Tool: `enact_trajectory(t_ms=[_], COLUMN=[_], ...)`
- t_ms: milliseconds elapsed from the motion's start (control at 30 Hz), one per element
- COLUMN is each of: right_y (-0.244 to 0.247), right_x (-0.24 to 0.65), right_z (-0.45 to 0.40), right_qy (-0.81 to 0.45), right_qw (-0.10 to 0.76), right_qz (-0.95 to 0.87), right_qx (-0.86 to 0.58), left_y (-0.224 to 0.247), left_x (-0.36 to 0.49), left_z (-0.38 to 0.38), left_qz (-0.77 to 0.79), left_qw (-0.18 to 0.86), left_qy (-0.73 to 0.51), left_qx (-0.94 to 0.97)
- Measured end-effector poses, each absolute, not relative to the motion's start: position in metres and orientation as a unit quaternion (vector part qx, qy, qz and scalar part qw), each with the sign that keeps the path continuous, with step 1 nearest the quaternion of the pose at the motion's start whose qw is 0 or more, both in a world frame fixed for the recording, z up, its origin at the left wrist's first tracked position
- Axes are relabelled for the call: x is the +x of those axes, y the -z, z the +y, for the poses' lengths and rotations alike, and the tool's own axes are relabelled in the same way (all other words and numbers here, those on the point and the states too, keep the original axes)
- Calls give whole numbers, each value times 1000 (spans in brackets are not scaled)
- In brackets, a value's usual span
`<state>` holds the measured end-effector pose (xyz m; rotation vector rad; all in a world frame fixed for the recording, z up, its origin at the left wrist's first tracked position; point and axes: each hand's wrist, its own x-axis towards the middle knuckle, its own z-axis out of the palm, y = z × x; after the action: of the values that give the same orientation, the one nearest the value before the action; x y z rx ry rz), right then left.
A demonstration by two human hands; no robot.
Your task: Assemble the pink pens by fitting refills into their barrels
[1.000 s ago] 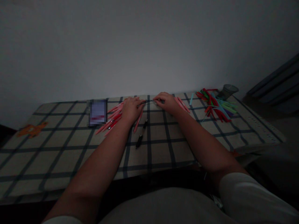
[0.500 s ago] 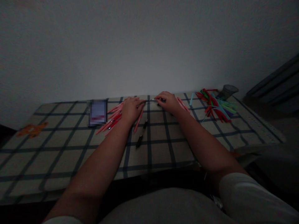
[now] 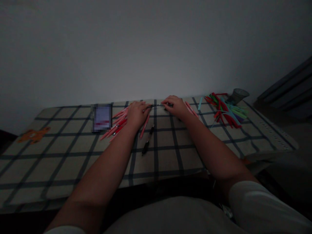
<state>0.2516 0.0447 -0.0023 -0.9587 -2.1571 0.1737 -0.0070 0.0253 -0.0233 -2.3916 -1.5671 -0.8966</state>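
My left hand [image 3: 137, 113] is closed, thumb and fingers pinching one end of a thin dark pen [image 3: 156, 105]. My right hand [image 3: 175, 106] pinches the other end, and something dark shows under its fingers. Between the two hands the pen lies level, just over the cloth; whether it is in one piece or two I cannot tell. Pink pens [image 3: 114, 129], some with red grips, spread in a pile beneath and left of my left hand. A single pink pen [image 3: 144, 127] lies by my left wrist, with a black pen [image 3: 148, 140] nearer to me.
A checked cloth [image 3: 168, 156] covers the table against the wall. Pink pens [image 3: 191, 109] lie beyond my right wrist. At the right are coloured strips [image 3: 227, 113] and a dark mesh cup [image 3: 238, 95]. A blurred rectangular item [image 3: 102, 117] and an orange cutout [image 3: 34, 135] lie left.
Both hands hold almost the same place. The pale stretch of the pen between them looks slightly shorter and darker now. Nothing else on the table has moved.
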Motion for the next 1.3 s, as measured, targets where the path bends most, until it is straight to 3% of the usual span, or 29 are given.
enact_trajectory(t_ms=[1000, 1300], right_y=[6, 6], right_x=[248, 242], right_z=[45, 45], right_qy=[-77, -86], right_qw=[368, 330], right_qz=[-856, -869], right_qx=[-354, -358], left_y=[22, 20], left_x=[-7, -3], left_z=[24, 21], left_qz=[-524, -523], left_qw=[67, 71], left_qy=[291, 267], left_qx=[-798, -807])
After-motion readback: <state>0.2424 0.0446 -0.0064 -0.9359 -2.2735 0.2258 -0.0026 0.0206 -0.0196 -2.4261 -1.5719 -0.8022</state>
